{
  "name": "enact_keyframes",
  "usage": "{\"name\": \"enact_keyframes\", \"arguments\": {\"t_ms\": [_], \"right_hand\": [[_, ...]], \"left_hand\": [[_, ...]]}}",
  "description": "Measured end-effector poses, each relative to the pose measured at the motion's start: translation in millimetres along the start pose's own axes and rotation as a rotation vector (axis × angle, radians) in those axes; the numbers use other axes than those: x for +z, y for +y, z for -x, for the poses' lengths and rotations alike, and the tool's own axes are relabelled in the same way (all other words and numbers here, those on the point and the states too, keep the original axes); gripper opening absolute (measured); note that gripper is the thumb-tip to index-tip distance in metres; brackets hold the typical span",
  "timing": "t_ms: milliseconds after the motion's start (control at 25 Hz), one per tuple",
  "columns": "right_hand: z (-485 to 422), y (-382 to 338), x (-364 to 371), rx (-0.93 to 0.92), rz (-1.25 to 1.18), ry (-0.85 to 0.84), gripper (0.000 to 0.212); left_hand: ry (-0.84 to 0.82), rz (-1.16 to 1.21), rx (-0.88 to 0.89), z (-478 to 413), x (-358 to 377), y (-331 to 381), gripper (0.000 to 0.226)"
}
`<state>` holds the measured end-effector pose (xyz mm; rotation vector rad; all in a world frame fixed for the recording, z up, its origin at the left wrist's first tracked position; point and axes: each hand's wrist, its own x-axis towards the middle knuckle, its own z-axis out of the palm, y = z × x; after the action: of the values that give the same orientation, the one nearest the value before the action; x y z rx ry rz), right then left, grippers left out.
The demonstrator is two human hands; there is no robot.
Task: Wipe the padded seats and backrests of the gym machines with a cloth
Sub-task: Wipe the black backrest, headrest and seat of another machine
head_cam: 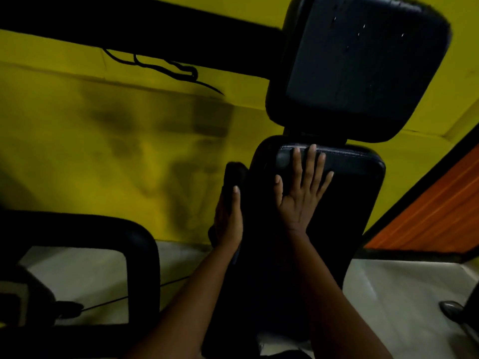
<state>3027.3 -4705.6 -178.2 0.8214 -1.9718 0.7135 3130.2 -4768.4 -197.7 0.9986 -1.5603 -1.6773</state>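
Right hand [300, 193], fingers [311, 161] spread flat on lower black pad [350, 193]; left hand [229, 216] wrapped round dark cloth [233, 174] at pad's left edge. Risk: cloth slipping off the edge, upper backrest [357, 66] and its droplets missed in dim light.

The long black backrest pad [324, 203] fills the centre. At 1 o'clock the upper pad [357, 63] blocks passage. At 8 o'clock a black frame [140, 255] stands. Between them, toward 10 o'clock, room lies open before the yellow wall [103, 151].

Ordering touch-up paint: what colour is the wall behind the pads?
Yellow wall, with dark smudges, seen in the head view.
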Motion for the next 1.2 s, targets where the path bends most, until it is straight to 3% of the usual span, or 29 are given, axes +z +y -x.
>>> {"name": "enact_keyframes", "arguments": {"t_ms": [200,360,480,600,760,1000,1200], "right_hand": [[132,-7,25,0.104,-0.049,-0.039,0.055],[156,0,42,0.111,-0.048,-0.007,0.055],[152,-2,41,0.13,-0.052,0.01,0.055],[153,-3,37,0.128,-0.076,0.007,0.055],[168,-8,35,0.193,-0.088,-0.034,0.055],[279,-8,50,0.263,-0.136,-0.118,0.054],[278,-8,52,0.273,-0.141,-0.09,0.054]], "left_hand": [[0.035,0.001,0.07,2,-4,-67,0.072],[-0.014,0.023,-0.05,-5,-15,-154,0.087],[-0.083,0.044,-0.243,-11,-26,-193,0.093],[-0.107,0.123,-0.186,-10,-28,-177,0.076],[-0.125,0.167,-0.033,-9,-21,-155,0.091],[-0.069,0.103,-0.121,9,-37,-239,0.099],[-0.087,0.154,-0.308,7,-50,-293,0.105]]}}
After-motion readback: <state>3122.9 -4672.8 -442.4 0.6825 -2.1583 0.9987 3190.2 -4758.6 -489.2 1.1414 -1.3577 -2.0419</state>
